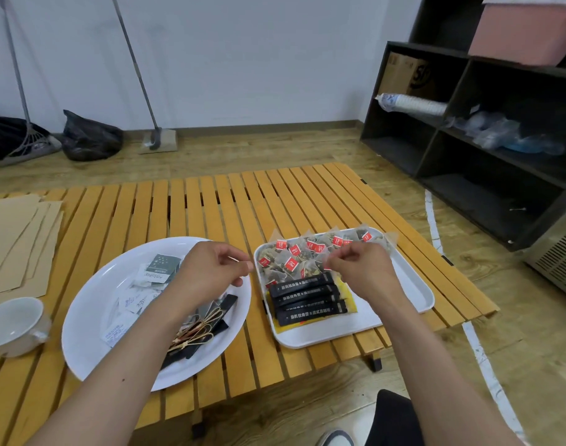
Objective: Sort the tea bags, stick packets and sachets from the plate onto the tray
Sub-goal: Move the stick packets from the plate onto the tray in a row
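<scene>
Fingers (341,257) of the right hand (360,268) pinch something small (unclear what) above the tray (404,284).

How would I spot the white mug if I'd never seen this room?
Start at the slatted wooden table and find the big white plate. Left of it, at the table's near edge, stands the white mug. It is the only deep, handled vessel there, and looks empty.

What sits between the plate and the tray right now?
Head view: only bare table slats separate the plate from the tray.
</scene>
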### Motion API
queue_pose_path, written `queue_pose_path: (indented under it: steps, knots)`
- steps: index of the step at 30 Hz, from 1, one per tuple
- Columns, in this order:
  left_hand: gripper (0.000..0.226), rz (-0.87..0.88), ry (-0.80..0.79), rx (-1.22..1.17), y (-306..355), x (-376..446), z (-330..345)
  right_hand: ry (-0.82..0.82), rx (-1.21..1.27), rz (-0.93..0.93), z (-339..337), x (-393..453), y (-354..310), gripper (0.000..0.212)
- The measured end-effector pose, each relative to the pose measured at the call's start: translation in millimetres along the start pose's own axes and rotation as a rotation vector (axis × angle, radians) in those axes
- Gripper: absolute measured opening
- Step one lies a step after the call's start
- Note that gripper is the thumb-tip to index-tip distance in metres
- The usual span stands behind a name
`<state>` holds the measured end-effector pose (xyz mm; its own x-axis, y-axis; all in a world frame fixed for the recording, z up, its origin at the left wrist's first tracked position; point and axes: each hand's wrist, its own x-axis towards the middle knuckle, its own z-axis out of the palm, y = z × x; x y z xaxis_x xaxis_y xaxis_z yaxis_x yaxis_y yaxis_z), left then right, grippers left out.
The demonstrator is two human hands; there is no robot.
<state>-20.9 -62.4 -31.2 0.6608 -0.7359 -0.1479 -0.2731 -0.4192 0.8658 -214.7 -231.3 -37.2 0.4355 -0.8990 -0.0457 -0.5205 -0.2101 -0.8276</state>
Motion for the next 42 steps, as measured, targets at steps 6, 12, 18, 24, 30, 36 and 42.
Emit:
queue_pose_path:
  steps: [6, 12, 18, 24, 30, 36, 42]
  knots:
    - [0.01, -0.012, 0.032, 0.207, -16.9, -9.3, -48.7, -0.219, -0.095, -0.364, 52.5, -30.9, -39.4, 0.008]
    - [0.031, -0.138, -0.058, 0.371, -26.3, -20.7, -82.8, -0.509, -0.488, -0.566, 90.5, -42.0, -59.3, 0.025]
    - [0.049, -0.165, -0.366, 0.593, -23.4, -31.0, -61.1, -0.496, -0.654, -0.659, 109.7, -46.1, -67.0, 0.029]
    - [0.04, -0.163, -0.348, 0.62, -33.0, -25.1, -54.8, -0.417, -0.711, -0.683, 127.5, -46.2, -59.4, 0.027]
    - [0.01, -0.114, -0.324, 0.505, -43.0, -17.8, -68.8, -0.458, -0.65, -0.652, 117.7, -48.2, -63.9, 0.033]
    - [0.014, -0.104, -0.181, 0.464, -51.0, -13.7, -73.4, -0.499, -0.66, -0.707, 126.4, -52.4, -62.3, 0.029]
    - [0.025, -0.167, -0.211, 0.467, -49.8, -16.6, -73.7, -0.505, -0.674, -0.757, 132.1, -56.0, -61.2, 0.034]
